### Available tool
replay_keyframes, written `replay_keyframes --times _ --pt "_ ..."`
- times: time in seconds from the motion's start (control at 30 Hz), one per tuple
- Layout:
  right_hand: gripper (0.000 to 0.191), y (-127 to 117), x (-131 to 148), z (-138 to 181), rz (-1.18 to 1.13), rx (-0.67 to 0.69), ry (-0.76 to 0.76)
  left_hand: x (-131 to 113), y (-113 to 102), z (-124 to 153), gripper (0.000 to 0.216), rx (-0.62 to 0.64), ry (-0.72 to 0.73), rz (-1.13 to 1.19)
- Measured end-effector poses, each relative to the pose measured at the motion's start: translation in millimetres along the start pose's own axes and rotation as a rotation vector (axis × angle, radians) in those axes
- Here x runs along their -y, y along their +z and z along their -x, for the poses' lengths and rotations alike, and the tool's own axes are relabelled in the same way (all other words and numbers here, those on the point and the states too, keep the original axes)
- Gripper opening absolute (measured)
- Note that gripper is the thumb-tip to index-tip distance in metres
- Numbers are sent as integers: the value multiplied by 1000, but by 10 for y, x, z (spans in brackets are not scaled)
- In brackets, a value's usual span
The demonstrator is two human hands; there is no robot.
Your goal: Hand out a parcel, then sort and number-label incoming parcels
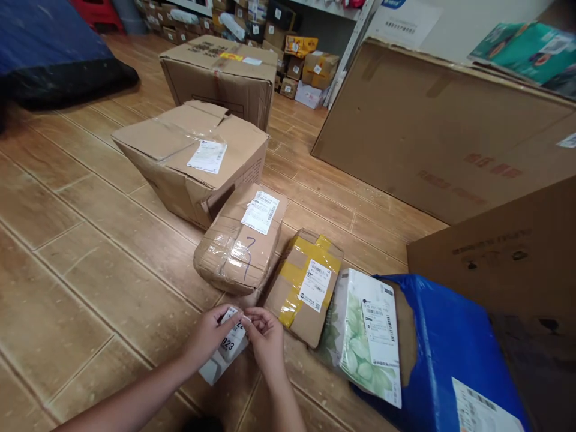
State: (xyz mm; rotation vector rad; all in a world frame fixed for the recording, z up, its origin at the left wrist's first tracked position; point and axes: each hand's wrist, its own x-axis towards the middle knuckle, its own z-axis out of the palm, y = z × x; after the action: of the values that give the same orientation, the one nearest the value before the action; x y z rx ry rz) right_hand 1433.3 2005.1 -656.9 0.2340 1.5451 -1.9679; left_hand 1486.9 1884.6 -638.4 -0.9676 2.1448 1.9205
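Observation:
My left hand (207, 337) and my right hand (265, 339) meet low in the middle, both pinching a small white sticker sheet (228, 345) printed with black numbers. Their fingers are closed on its top edge. Just beyond them on the wooden floor lies a taped brown parcel (240, 240) with a white label and a blue pen mark. To its right sits a smaller parcel with yellow tape (306, 285). A leaf-printed white package (366, 339) lies right of that.
A dented cardboard box (189, 159) and a bigger box (220, 75) stand behind the parcels. A large flat carton (441, 129) leans at the right, with another carton (504, 252) and a blue bag (450, 354) nearer. Shelves of small boxes (288, 42) line the back.

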Motion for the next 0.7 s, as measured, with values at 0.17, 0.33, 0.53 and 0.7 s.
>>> replay_keyframes --times 0.17,0.33,0.53,0.7 --pt "15 145 -265 29 105 83 -11 -15 -216 86 43 -81 16 -172" --pt "23 309 -486 -4 196 33 -189 154 -375 31 43 -40 -135 56" --pt "32 370 -846 -183 122 -6 -238 167 -519 -26 48 -88 -61 -115" --pt "30 484 -737 -201 237 -38 -383 65 -636 6 47 -118 75 -379"
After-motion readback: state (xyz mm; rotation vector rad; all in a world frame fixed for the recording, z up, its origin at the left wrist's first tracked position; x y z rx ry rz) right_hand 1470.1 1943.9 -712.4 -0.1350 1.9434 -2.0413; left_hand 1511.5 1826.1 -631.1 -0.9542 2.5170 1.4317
